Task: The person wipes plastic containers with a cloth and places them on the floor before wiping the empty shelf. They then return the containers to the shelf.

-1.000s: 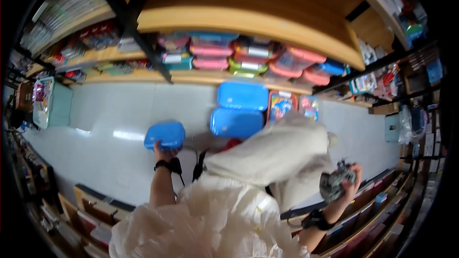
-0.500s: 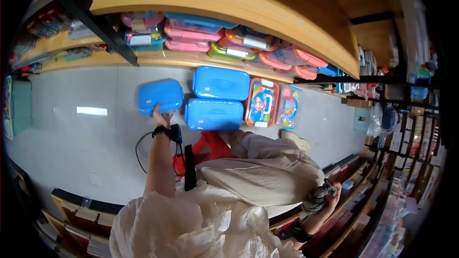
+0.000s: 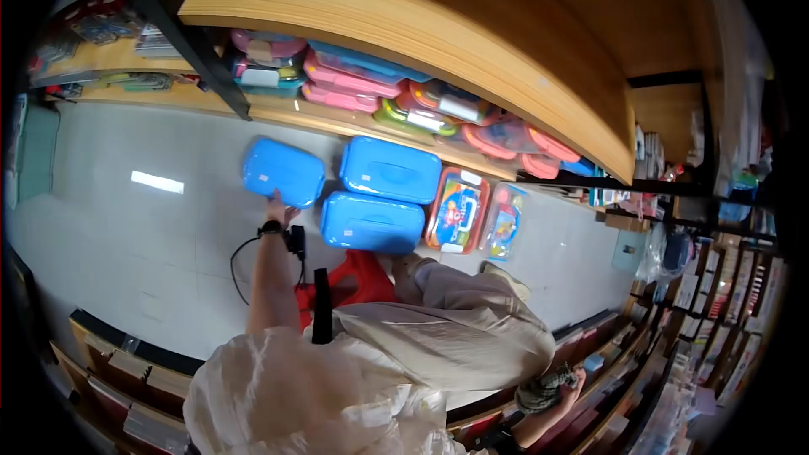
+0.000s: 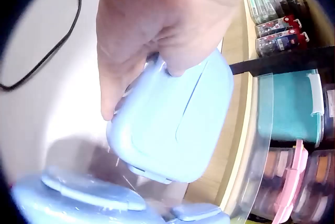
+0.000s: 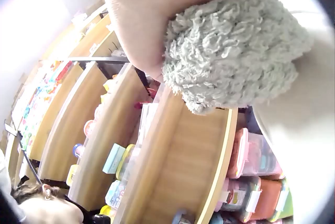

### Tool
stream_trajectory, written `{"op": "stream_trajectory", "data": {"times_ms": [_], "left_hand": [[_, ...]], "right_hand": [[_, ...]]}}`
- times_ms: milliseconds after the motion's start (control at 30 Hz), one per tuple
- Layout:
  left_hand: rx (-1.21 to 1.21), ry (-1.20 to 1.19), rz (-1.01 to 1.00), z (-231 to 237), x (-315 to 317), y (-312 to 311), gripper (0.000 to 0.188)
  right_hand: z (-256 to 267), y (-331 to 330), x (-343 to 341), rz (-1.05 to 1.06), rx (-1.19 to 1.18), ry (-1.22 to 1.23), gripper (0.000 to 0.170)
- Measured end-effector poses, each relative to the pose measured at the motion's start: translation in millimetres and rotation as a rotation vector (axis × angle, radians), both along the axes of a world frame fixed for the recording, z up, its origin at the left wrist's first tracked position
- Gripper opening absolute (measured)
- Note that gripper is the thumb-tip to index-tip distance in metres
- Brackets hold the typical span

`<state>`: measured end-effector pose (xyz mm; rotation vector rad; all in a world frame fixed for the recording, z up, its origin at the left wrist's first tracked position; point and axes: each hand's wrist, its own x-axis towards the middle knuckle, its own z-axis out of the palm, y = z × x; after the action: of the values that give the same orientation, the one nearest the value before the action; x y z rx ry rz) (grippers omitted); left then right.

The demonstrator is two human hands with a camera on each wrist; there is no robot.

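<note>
A blue-lidded box (image 3: 285, 172) is gripped at its near edge by my left hand (image 3: 281, 209). In the left wrist view, the left hand (image 4: 162, 30) has its thumb on the lid of the box (image 4: 170, 119) and its fingers over the side. Two larger blue-lidded boxes (image 3: 390, 169) (image 3: 372, 222) lie just right of it. My right hand (image 3: 566, 396) holds a grey-green fluffy cloth (image 3: 543, 389) low at the right. In the right wrist view the fluffy cloth (image 5: 235, 48) lies against the right hand (image 5: 157, 14), whose fingers are mostly hidden.
Two clear boxes with printed contents (image 3: 458, 211) (image 3: 503, 221) stand right of the blue ones. A wooden shelf (image 3: 404, 29) overhangs stacked containers behind them. A red item (image 3: 358, 279) and a black cable (image 3: 234, 274) lie near my left arm. Book racks (image 3: 126, 379) line the near side.
Over the last second the left-hand box has come nearer the shelf and the two blue boxes. The right hand, still holding the cloth, has moved lower in view. The head view has shifted.
</note>
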<state>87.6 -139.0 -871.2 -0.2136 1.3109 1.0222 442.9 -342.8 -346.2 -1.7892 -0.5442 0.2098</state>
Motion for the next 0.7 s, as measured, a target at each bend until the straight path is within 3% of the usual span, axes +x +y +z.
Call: {"op": "stream_trajectory", "data": {"times_ms": [33,133,167,233,267,333,367,400,433,467,500,533,567,633,700], "left_hand": [[0.004,0.007,0.037,-15,8,1,0.063],[0.054,-0.008,0.095,-36,24,18,0.058],[-0.018,0.061,0.005,-33,24,25,0.053],[-0.171,0.198,-0.193,-31,19,29,0.045],[-0.188,0.216,-0.217,-31,15,27,0.045],[-0.232,0.179,-0.396,-27,19,37,0.052],[-0.046,0.021,-0.533,-57,-3,27,0.058],[0.031,0.503,-0.572,-22,5,17,0.056],[0.061,0.614,-0.462,17,5,15,0.046],[0.031,0.519,-0.392,-1,-10,8,0.035],[0.161,0.414,-0.264,39,-19,-3,0.023],[0.193,0.440,-0.252,59,-29,-9,0.023],[0.218,0.457,-0.243,76,-36,-14,0.023],[0.241,0.525,-0.236,122,-51,-21,0.026],[0.232,0.731,-0.381,158,-70,-22,0.028]], "right_hand": [[1,-15,12,0.080,-0.052,0.058,0.044],[-1,-24,16,-0.017,-0.042,-0.053,0.046],[3,-15,-1,-0.074,-0.060,-0.032,0.047],[-5,-60,31,0.152,-0.080,0.063,0.048],[4,-24,-1,-0.033,-0.132,-0.052,0.048],[6,-27,7,-0.041,-0.158,-0.022,0.049],[6,-20,9,-0.045,-0.147,-0.036,0.049],[6,-15,15,0.061,-0.079,-0.017,0.050],[-1,-26,50,0.178,-0.008,0.090,0.051],[2,10,29,0.081,0.097,0.112,0.054],[10,43,6,-0.020,0.196,0.137,0.058],[3,39,27,-0.021,0.294,0.290,0.061],[-8,36,46,-0.064,0.266,0.298,0.051],[-30,45,61,0.125,0.285,0.553,0.041],[-49,77,51,0.519,0.364,0.866,0.033]]}}
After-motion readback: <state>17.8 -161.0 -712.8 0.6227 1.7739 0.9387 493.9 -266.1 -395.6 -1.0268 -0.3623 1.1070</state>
